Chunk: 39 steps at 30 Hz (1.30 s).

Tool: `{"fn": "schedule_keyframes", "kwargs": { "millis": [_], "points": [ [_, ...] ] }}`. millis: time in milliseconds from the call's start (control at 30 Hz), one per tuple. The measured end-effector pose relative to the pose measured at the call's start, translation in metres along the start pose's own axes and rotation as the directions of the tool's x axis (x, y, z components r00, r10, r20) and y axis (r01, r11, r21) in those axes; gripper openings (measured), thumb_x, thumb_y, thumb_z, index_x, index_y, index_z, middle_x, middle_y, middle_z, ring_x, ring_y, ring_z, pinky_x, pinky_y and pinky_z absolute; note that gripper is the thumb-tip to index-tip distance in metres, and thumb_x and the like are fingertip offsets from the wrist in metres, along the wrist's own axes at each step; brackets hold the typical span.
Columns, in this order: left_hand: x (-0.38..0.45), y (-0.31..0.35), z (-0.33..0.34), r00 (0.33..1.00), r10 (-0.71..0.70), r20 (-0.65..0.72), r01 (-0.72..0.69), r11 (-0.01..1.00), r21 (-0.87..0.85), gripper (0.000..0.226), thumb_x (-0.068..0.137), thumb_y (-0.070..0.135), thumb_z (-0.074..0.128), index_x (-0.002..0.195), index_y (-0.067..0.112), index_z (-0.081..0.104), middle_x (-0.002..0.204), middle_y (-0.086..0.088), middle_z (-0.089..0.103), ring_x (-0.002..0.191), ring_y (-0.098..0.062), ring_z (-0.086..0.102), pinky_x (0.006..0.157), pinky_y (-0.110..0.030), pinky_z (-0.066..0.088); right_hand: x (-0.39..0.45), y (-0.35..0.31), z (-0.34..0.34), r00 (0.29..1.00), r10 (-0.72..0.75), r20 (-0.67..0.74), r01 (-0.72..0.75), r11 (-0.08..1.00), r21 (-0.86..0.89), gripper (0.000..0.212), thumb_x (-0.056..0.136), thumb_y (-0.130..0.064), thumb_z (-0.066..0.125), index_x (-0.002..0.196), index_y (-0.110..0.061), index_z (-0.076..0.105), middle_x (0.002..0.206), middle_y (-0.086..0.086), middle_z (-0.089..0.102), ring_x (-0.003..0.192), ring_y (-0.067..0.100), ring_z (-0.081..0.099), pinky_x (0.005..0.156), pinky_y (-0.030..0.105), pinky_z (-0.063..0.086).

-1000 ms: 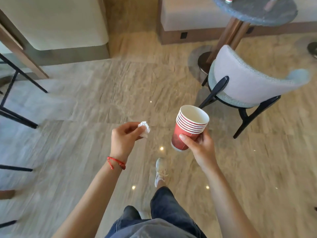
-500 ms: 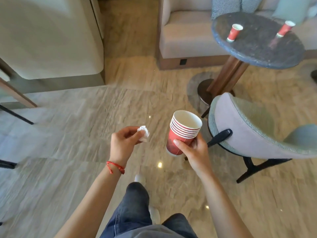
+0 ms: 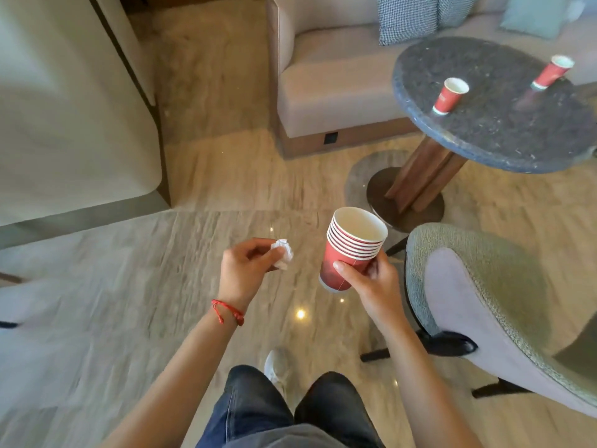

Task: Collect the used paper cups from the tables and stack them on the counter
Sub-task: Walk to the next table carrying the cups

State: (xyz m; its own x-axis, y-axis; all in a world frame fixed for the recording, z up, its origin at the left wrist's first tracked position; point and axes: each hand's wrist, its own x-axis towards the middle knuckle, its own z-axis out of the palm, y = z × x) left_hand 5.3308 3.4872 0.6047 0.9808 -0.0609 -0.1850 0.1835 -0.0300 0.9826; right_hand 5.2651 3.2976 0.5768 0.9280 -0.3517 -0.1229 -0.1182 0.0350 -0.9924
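Centre frame, the right hand [image 3: 374,282] grips a stack of red cups [image 3: 350,250]; the left hand [image 3: 245,270] pinches a crumpled tissue [image 3: 282,253]. Two cups [image 3: 449,96] stand on the round surface [image 3: 494,130], upper right.

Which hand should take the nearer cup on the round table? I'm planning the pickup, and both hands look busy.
Probably the left hand: its grip pinches only a small crumpled tissue, while the right hand holds the cup stack. The nearer cup stands to the right.
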Motion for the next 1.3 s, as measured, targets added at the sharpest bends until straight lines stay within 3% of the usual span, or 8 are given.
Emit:
{"fn": "schedule_keyframes", "kwargs": {
  "millis": [300, 433, 633, 733, 867, 967, 1100, 1300],
  "points": [
    [0.140, 0.014, 0.043, 0.997, -0.035, 0.071, 0.034, 0.999, 0.020, 0.021, 0.079, 0.000, 0.069, 0.070, 0.019, 0.070, 0.063, 0.012, 0.071, 0.059, -0.002, 0.067, 0.054, -0.012, 0.051, 0.135, 0.006, 0.000, 0.996, 0.043, -0.073, -0.044, 0.999, -0.005, 0.070, 0.054, -0.049, 0.083, 0.116, -0.026, 0.058, 0.112, -0.005, 0.068, 0.105, 0.011, 0.064, 0.077, 0.018, 0.051],
    [0.208, 0.019, 0.072, 0.996, -0.024, 0.091, 0.022, 0.999, 0.033, 0.020, 0.078, -0.001, 0.069, 0.069, 0.018, 0.070, 0.063, 0.011, 0.072, 0.060, -0.003, 0.067, 0.054, -0.014, 0.052, 0.207, 0.007, -0.009, 0.996, 0.027, -0.090, -0.029, 0.999, -0.017, 0.066, 0.053, -0.057, 0.082, 0.112, -0.037, 0.059, 0.110, -0.011, 0.069, 0.103, 0.008, 0.064, 0.077, 0.019, 0.052],
    [0.299, 0.042, 0.129, 0.986, -0.037, 0.163, 0.027, 0.998, 0.062, 0.018, 0.078, -0.004, 0.067, 0.072, 0.013, 0.069, 0.061, 0.010, 0.071, 0.057, -0.003, 0.066, 0.054, -0.014, 0.052, 0.302, -0.007, -0.032, 0.994, 0.030, -0.109, -0.028, 0.999, 0.020, 0.065, 0.055, -0.051, 0.083, 0.114, -0.039, 0.058, 0.112, -0.012, 0.067, 0.105, 0.007, 0.063, 0.077, 0.015, 0.051],
    [0.336, 0.055, 0.152, 0.980, -0.006, 0.201, -0.015, 0.995, 0.098, 0.009, 0.080, 0.000, 0.067, 0.079, 0.008, 0.070, 0.067, 0.007, 0.070, 0.059, -0.001, 0.066, 0.054, -0.011, 0.051, 0.340, -0.018, -0.043, 0.990, 0.031, -0.135, -0.027, 0.999, 0.031, 0.073, 0.056, -0.048, 0.084, 0.121, -0.030, 0.056, 0.116, -0.007, 0.066, 0.109, 0.009, 0.062, 0.080, 0.017, 0.051],
    [0.379, 0.065, 0.187, 0.960, -0.010, 0.279, -0.024, 0.992, 0.121, 0.016, 0.079, 0.002, 0.068, 0.076, 0.017, 0.069, 0.068, 0.014, 0.070, 0.063, 0.001, 0.067, 0.054, -0.010, 0.050, 0.376, -0.022, -0.057, 0.972, 0.058, -0.226, -0.043, 0.996, 0.072, 0.065, 0.056, -0.041, 0.083, 0.114, -0.031, 0.057, 0.110, -0.011, 0.068, 0.104, 0.005, 0.063, 0.078, 0.015, 0.050],
    [0.415, 0.071, 0.220, 0.936, -0.043, 0.349, -0.003, 0.992, 0.129, 0.018, 0.078, 0.001, 0.069, 0.074, 0.018, 0.069, 0.065, 0.013, 0.070, 0.062, -0.001, 0.067, 0.054, -0.012, 0.051, 0.398, -0.026, -0.070, 0.943, 0.063, -0.327, -0.037, 0.996, 0.085, 0.059, 0.058, -0.031, 0.083, 0.110, -0.029, 0.058, 0.106, -0.010, 0.069, 0.099, 0.002, 0.064, 0.076, 0.014, 0.050],
    [0.462, 0.077, 0.268, 0.874, -0.086, 0.478, 0.022, 0.990, 0.138, 0.021, 0.077, -0.002, 0.069, 0.073, 0.018, 0.069, 0.060, 0.014, 0.070, 0.059, 0.001, 0.065, 0.054, -0.013, 0.052, 0.424, -0.029, -0.091, 0.872, 0.055, -0.487, -0.012, 0.996, 0.092, 0.055, 0.068, 0.000, 0.079, 0.115, -0.017, 0.056, 0.105, -0.007, 0.066, 0.091, -0.005, 0.064, 0.072, 0.010, 0.049],
    [0.525, 0.090, 0.331, 0.760, -0.102, 0.642, -0.007, 0.986, 0.165, 0.017, 0.078, -0.002, 0.069, 0.077, 0.015, 0.070, 0.060, 0.014, 0.070, 0.060, 0.001, 0.065, 0.054, -0.012, 0.051, 0.465, -0.037, -0.110, 0.699, 0.068, -0.712, 0.004, 0.995, 0.099, 0.048, 0.074, 0.002, 0.074, 0.113, -0.017, 0.055, 0.103, -0.008, 0.065, 0.087, -0.008, 0.064, 0.068, 0.012, 0.052]
  ]
}}
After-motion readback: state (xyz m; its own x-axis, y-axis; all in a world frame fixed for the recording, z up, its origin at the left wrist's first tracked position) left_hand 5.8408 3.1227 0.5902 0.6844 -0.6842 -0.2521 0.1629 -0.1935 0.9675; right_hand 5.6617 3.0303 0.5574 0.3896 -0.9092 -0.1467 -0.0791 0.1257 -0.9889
